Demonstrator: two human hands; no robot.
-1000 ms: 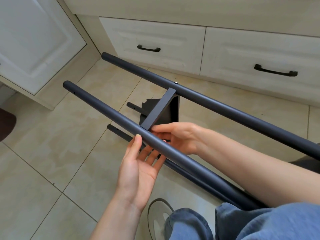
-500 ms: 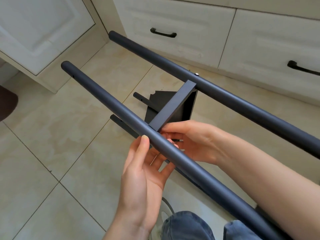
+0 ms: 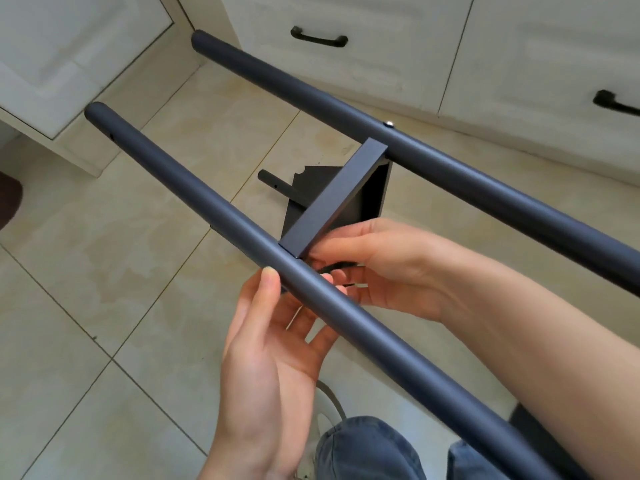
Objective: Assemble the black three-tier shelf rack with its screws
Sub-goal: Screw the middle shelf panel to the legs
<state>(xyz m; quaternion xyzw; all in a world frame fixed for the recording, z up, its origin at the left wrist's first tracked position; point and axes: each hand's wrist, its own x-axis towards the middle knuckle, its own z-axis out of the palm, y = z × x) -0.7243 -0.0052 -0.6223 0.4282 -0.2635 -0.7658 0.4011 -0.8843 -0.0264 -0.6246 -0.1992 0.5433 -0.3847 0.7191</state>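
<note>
We cup our left hand (image 3: 273,344) under the near dark-grey metal tube (image 3: 214,216), thumb on top, fingers loosely spread. Our right hand (image 3: 377,268) pinches the flat dark-grey metal shelf panel (image 3: 332,199) where it meets that tube, above the beige tiled floor (image 3: 104,271).

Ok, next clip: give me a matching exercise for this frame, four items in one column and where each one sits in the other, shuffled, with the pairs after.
Things:
1. left hand
2. right hand
3. silver screw
4. near tube

Places:
A. on the far tube, by the shelf panel
B. under the near tube, thumb on its side
C. runs across in front of the panel's near end
D. behind the near tube, at the panel's corner

Pairs: 1-B, 2-D, 3-A, 4-C
</note>
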